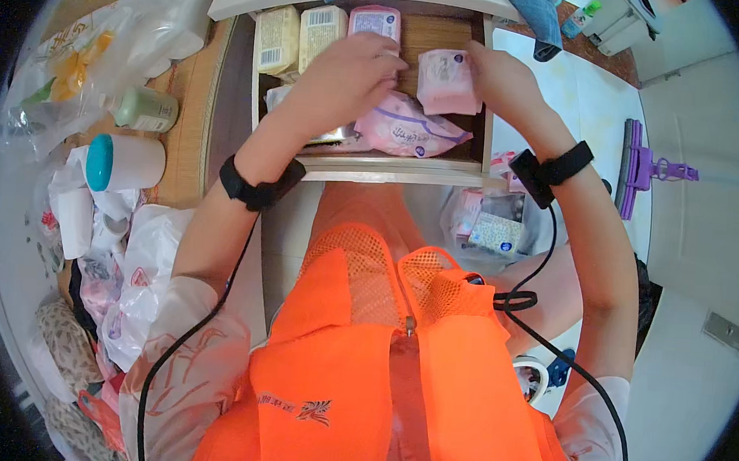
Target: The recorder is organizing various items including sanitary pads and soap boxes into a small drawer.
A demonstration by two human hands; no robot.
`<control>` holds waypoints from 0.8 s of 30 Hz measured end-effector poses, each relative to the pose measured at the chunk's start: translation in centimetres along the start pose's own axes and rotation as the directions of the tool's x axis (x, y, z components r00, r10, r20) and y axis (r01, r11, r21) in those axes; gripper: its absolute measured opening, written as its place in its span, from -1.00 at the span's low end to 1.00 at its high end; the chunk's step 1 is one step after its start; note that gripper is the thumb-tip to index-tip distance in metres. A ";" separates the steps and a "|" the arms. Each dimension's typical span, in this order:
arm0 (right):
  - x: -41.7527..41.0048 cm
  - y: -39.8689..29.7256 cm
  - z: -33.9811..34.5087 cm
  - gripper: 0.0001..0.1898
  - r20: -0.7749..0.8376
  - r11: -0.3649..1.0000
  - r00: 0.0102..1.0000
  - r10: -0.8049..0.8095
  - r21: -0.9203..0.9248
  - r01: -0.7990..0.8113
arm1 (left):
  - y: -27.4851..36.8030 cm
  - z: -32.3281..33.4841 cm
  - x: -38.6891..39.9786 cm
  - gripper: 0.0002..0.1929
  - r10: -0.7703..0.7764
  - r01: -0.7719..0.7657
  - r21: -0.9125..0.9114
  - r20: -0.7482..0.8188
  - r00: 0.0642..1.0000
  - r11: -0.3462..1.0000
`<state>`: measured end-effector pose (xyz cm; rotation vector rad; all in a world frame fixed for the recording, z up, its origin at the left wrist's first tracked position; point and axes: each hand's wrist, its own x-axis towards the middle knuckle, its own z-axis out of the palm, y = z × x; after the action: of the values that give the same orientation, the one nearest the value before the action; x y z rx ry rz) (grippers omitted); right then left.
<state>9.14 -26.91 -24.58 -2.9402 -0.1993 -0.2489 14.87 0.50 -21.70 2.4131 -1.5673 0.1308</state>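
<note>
A wooden drawer (436, 31) stands pulled out in front of me. My right hand (505, 82) grips the right edge of a small pink plastic packet (443, 81) at the drawer's right side. Over the drawer's middle is my left hand (351, 78), its fingers bent down against a pink packet with a purple border (374, 20); whether they grip it is hidden. Two pale yellow packets (277, 39) (323, 31) fill the back left corner. Nearer me lies a crumpled pink pouch with a purple stripe (412, 127). Beneath my left wrist, other wrapped items are partly covered.
Below the drawer's right front, a clear plastic bag (456, 233) holds small packs. To the left, a woven mat (188, 108) bears a green bottle (150, 110), a white jar with a teal lid (127, 163) and plastic bags. A purple mop head (637, 169) is on the right. Cables hang from both wrists.
</note>
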 end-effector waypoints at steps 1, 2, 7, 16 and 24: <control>-0.1 0.1 -0.1 -0.79 0.046 1.000 0.999 0.004 -0.001 -0.004 | 0.7 0.0 0.0 -0.55 -0.006 0.013 -0.166 0.043 0.999 0.986; -0.1 0.2 -0.1 -0.79 0.042 1.000 0.999 -0.020 0.007 0.019 | 1.4 0.1 0.1 -0.55 0.030 -0.023 -0.333 0.015 0.999 0.943; 0.7 0.3 -1.1 -0.77 0.133 0.997 0.991 -0.024 0.075 0.014 | 2.8 1.1 -0.4 -0.51 0.021 0.010 -0.143 0.211 0.977 0.990; 0.2 1.2 -3.4 -0.70 0.581 0.574 0.813 0.032 0.655 -0.491 | 3.5 -0.7 -1.1 -0.43 -0.221 0.309 -0.381 0.256 0.941 0.872; -1.8 -0.2 -6.1 -0.59 0.627 0.314 0.768 -0.128 0.760 -0.569 | 5.7 -2.4 1.9 -0.23 -0.352 0.211 -0.895 0.065 0.934 0.394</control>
<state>6.41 -28.13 -18.92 -1.6678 0.0440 0.6728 10.61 -2.71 -18.05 1.6573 -0.7536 -0.4925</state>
